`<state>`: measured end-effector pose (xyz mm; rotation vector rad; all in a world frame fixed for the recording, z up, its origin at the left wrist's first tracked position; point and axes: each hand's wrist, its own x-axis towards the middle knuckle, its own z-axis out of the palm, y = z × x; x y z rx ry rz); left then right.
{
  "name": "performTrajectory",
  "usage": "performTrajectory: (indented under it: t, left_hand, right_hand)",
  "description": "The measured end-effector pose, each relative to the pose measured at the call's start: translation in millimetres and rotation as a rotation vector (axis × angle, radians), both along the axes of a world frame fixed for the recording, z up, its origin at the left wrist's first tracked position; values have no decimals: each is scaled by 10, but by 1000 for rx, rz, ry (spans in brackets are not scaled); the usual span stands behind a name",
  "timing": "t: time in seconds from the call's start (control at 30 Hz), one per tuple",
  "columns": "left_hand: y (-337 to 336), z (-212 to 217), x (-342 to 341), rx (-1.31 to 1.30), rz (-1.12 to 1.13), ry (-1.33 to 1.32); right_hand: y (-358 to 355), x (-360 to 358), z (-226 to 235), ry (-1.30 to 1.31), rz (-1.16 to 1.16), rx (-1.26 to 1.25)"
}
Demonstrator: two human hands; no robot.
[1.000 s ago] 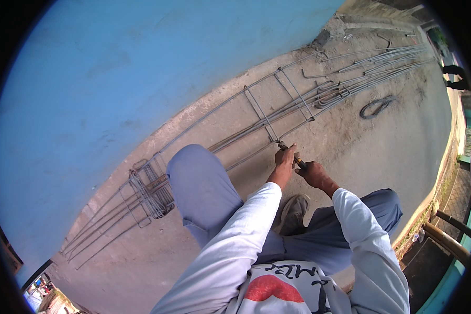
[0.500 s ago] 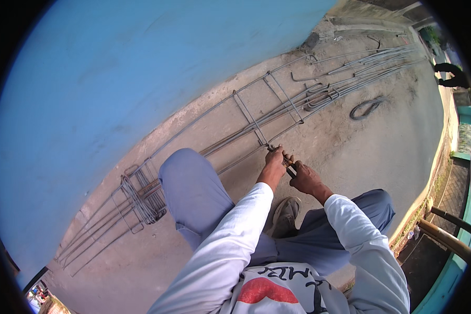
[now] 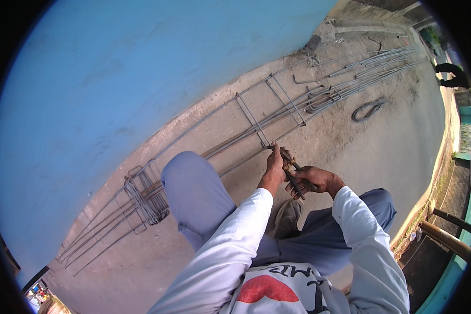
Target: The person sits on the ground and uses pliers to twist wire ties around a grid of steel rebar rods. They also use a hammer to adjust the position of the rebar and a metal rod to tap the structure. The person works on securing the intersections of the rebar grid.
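My right hand grips a pair of dark-handled pincers, its handles spread a little apart. Just beside it, my left hand is closed at a lower corner of a steel rebar cage. What its fingers pinch there is too small to make out. The pincers' head lies close against the left fingers, partly hidden by them. Square stirrups stand spaced along the cage's long bars, which run from lower left to upper right.
A bunch of stirrups hangs together on the bars at the left. Loose bars and a wire coil lie on the concrete floor at the upper right. A blue wall borders the cage. My bent knee is close to the bars.
My right hand has turned and its fingers have loosened, so the pincers' handles are further apart. My left hand has shifted slightly and stays by the cage corner.
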<state>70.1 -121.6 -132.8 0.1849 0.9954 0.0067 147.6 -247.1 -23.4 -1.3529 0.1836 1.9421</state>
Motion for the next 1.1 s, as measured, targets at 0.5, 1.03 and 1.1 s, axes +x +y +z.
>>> performTrajectory:
  t: [0.5,1.03,1.1]
  left_hand:
    - [294,161,653,1228,-719,126]
    - [342,1,1592,855,-627,79]
    - [385,-149,1604,886,-607,92]
  right_hand:
    - [-270,1276,759,-1098,935,-177]
    - [-302,1466,238,-1226,1096,-115]
    - [-157,1466,314,-1149,1107,-140]
